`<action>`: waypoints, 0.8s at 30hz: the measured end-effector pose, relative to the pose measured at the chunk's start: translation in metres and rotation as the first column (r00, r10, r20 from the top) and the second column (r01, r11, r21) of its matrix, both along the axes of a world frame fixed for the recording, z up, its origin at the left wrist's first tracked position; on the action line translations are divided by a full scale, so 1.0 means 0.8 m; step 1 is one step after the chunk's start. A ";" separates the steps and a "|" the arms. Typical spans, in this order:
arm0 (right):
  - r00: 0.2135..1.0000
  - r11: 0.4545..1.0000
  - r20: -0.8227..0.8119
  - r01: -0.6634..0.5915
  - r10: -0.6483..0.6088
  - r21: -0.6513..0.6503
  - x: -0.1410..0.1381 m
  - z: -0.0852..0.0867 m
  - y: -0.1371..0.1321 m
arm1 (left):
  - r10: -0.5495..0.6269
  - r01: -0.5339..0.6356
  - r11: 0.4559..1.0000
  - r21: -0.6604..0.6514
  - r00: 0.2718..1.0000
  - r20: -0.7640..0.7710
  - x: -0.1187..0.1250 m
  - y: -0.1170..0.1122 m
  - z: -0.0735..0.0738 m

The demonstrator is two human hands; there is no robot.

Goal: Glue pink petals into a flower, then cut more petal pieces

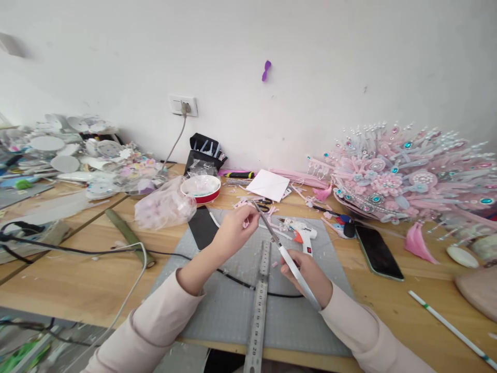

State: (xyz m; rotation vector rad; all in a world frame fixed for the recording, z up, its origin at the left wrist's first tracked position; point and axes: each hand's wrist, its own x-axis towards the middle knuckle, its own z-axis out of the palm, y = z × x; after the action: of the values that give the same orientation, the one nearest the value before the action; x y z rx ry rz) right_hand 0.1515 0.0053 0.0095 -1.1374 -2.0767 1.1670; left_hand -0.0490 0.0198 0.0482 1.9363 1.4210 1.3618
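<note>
My left hand [240,225] is raised above the grey cutting mat [217,321], its fingers pinched on a small pink piece [246,224] that mostly hides between them. In my right hand [308,272] are long white-handled scissors [289,259], seen nearly edge-on. Their slim grey blades point up and left, with the tip beside my left fingertips. Whether the blades are parted does not show. Below both hands a steel ruler [258,316] lies lengthwise on the mat. A white glue gun [305,233] rests just beyond my right hand, near scattered pink scraps [272,211].
A black cable [236,280] crosses the mat. A black phone [378,251] lies right, before a large pink beaded headdress [396,176]. A red-and-white bowl [202,197], a bag of pale flowers [165,204] and a green tube [130,238] are left. Black-handled scissors [264,207] lie behind.
</note>
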 end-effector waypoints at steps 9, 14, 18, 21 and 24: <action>0.998 0.999 -0.069 0.005 -0.009 -0.054 0.000 -0.001 -0.001 | -0.058 0.356 0.901 -0.248 0.665 0.745 0.013 0.002 -0.004; 0.996 0.996 -0.087 0.001 -0.009 -0.090 0.000 -0.005 0.001 | -0.061 0.437 0.872 -0.221 0.544 0.837 0.013 0.001 -0.004; 0.998 0.994 -0.063 0.010 -0.017 -0.109 -0.001 -0.007 0.001 | -0.077 0.432 0.879 -0.204 0.550 0.832 0.013 0.003 -0.006; 0.998 0.995 -0.051 0.022 -0.027 -0.096 -0.001 -0.004 -0.002 | -0.081 0.315 0.929 -0.194 0.685 0.724 0.012 0.003 -0.007; 0.998 0.997 -0.060 0.023 -0.027 -0.079 -0.001 -0.001 -0.004 | -0.064 0.154 0.976 -0.154 0.880 0.470 0.008 0.003 -0.006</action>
State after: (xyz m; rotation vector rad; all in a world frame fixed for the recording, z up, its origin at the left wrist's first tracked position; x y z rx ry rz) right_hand 0.1509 0.0021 0.0085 -1.1462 -1.9814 1.2655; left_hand -0.0429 0.0220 0.0438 1.4205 1.1390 1.4541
